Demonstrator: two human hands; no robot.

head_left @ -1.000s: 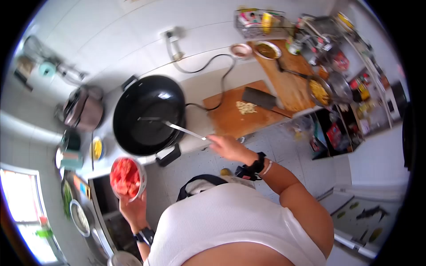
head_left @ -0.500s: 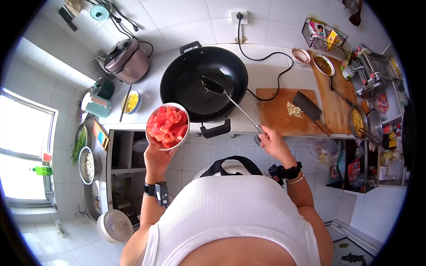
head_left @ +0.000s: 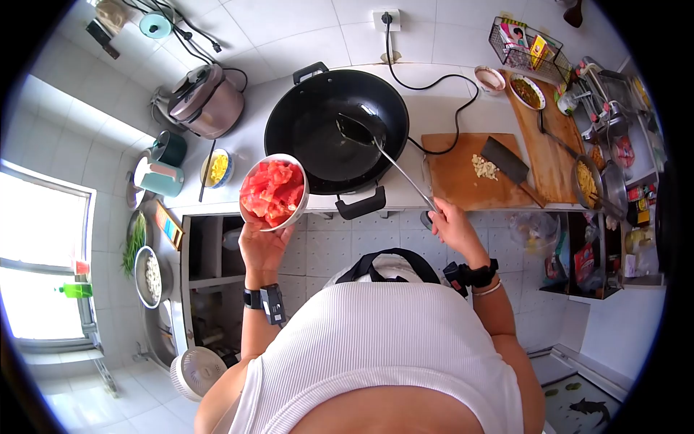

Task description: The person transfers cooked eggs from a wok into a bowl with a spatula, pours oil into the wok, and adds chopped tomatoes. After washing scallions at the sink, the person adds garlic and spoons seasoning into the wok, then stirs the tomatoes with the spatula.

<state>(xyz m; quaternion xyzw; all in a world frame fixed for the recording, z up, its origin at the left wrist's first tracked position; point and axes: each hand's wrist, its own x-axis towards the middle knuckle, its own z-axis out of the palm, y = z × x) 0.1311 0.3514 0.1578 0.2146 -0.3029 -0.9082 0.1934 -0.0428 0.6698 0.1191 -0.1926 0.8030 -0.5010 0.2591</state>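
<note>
On the worktop (head_left: 434,113) before me: one wok (head_left: 311,130), one rice cooker (head_left: 210,112), one cleaver (head_left: 505,160) and two wooden boards (head_left: 455,159). Also visible from here: one turner (head_left: 401,167), one bowl of red chunks (head_left: 306,197), one fan (head_left: 199,372).

Daylight floods through a blown-out window (head_left: 36,228) at 9 o'clock, whitening the tabletop (head_left: 430,116), while a pale glint marks the black wok (head_left: 311,108) at 12 and shadow fills the open cabinet (head_left: 206,307) at 8. Wide-angle distortion bows the tiled wall (head_left: 303,29); black, blue-fringed corners ring a sharp center.
</note>
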